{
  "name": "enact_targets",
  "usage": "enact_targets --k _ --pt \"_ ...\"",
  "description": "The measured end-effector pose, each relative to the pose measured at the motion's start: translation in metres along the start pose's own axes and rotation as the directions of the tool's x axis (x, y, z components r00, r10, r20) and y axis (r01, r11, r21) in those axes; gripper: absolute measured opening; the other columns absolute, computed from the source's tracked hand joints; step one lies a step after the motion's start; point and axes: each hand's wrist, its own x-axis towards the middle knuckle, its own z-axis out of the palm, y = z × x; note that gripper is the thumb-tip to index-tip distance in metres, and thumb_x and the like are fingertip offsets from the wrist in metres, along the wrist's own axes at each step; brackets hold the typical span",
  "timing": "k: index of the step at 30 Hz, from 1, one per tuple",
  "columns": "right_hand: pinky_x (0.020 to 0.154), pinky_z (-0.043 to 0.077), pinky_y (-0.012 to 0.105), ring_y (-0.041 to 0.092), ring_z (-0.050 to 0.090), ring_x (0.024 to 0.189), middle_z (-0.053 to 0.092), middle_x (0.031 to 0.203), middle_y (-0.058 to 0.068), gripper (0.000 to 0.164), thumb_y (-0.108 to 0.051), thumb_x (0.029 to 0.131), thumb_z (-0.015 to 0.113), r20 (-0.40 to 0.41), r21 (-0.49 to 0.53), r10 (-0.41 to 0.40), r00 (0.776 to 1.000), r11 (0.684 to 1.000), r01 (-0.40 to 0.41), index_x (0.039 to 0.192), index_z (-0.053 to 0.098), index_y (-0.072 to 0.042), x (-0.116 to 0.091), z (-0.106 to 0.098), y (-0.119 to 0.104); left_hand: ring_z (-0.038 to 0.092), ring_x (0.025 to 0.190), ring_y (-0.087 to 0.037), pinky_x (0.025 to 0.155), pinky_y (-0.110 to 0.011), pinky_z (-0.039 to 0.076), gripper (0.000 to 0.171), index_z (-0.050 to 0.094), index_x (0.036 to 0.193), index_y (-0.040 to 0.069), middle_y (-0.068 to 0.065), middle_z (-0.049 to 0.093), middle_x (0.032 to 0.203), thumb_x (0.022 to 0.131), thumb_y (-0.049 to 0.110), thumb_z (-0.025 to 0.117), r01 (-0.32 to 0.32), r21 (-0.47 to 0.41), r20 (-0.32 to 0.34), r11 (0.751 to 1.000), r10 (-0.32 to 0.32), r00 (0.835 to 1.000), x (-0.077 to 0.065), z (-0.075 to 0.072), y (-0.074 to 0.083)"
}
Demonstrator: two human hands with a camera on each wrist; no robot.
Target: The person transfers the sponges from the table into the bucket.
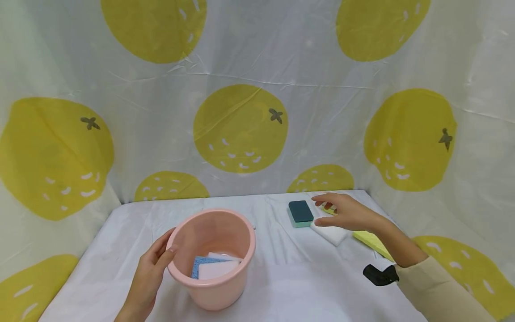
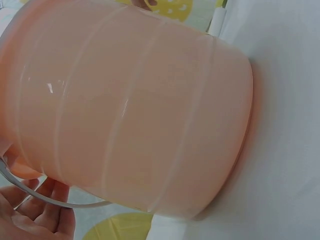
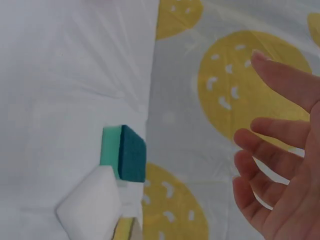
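Left hand (image 1: pixel 146 266) steadying a round pink plastic bucket (image 1: pixel 221 290), right hand (image 1: pixel 344 212) free.
From my remote seat I read the left grip as a brace — thumb over the rim, fingers bent outside — while the bucket stands on white cloth (image 1: pixel 297 286), a speckled blue sponge (image 1: pixel 196 267) and pale foam blocks (image 1: pixel 217 270) inside. The right fingers curve loosely, thumb well apart, holding nothing; they hang near a green sponge with a dark top (image 1: pixel 301 212) and a flat white foam block (image 1: pixel 331 233). A long yellow piece (image 1: pixel 374 243) lies farther right — partly hidden from me by the forearm. The thin grey handle (image 2: pixel 75 205) crosses my left wrist view of the fingers.
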Motion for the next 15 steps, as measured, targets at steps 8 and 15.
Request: enact_targets --k 8,15 --pt "0.092 0.052 0.05 0.028 0.059 0.11 0.065 0.129 0.011 0.069 -0.039 0.091 0.081 -0.066 0.043 0.056 0.996 0.998 -0.053 0.143 0.058 0.0 -0.023 -0.003 0.03 0.046 0.132 0.002 0.1 -0.01 0.037 0.055 0.043 0.157 0.009 -0.009 0.046 0.155 0.108 0.027 0.058 0.009 -0.005 -0.005 1.0 -0.009 1.0 0.001 0.001 0.0" --pt "0.092 0.053 0.046 0.03 0.057 0.112 0.063 0.128 0.012 0.069 -0.037 0.091 0.081 -0.109 0.083 0.145 0.983 0.987 -0.136 0.143 0.057 0.001 -0.044 -0.001 0.056 0.046 0.132 0.002 0.1 -0.01 0.036 0.054 0.042 0.157 0.009 -0.008 0.047 0.155 0.108 0.027 0.058 0.014 -0.002 -0.007 1.0 -0.014 1.0 0.0 0.001 0.001"
